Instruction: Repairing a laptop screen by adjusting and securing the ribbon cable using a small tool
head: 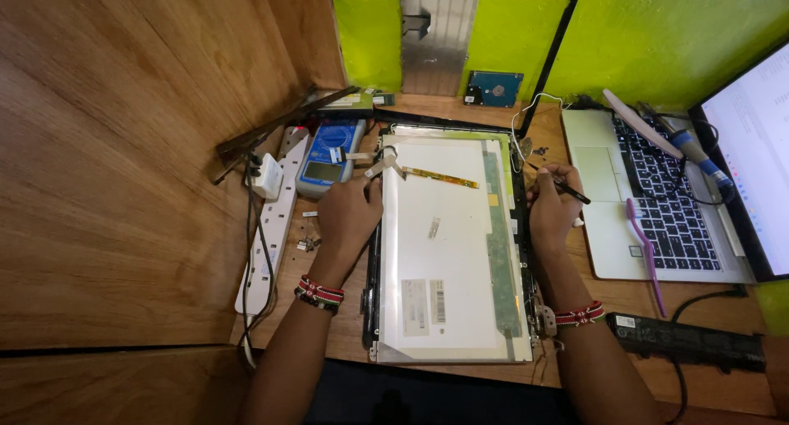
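The left hand (349,215) presses fingers on the screen panel's (448,252) left edge, steadying it; the right hand (552,207) grips a black screwdriver (567,188) at its right frame.

Left hand (349,214) on bare screen panel (448,252), right hand (552,207) with black screwdriver (567,187) at its edge.

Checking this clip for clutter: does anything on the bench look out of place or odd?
Yes. A purple toothbrush lies across the open laptop keyboard, right of the right hand. The display panel lies back-side up, the left hand at its edge.
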